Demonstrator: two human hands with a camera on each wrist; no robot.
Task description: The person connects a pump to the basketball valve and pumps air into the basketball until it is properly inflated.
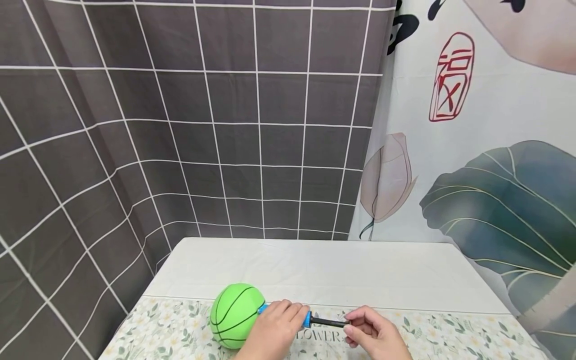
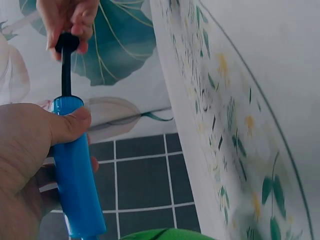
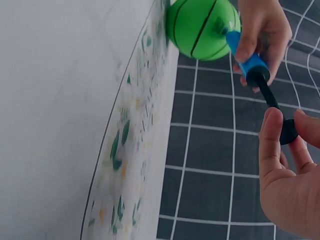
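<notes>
A blue hand pump (image 2: 79, 185) with a black rod lies level between both hands, its far end at the side of a green ball (image 1: 236, 315) with black lines. My left hand (image 1: 275, 330) grips the blue barrel, thumb wrapped over it in the left wrist view. With fingertips and thumb, my right hand (image 1: 375, 332) pinches the black knob (image 3: 288, 132) at the rod's end. A length of rod shows outside the barrel. In the right wrist view the pump's tip meets the ball; whether a needle sits inside cannot be seen.
The table (image 1: 315, 270) has a white back part and a floral-printed front part with lettering. Behind it hangs a dark grey curtain (image 1: 229, 145) with white grid lines. A white cloth (image 1: 405, 100) with leaf and flower prints hangs at the right.
</notes>
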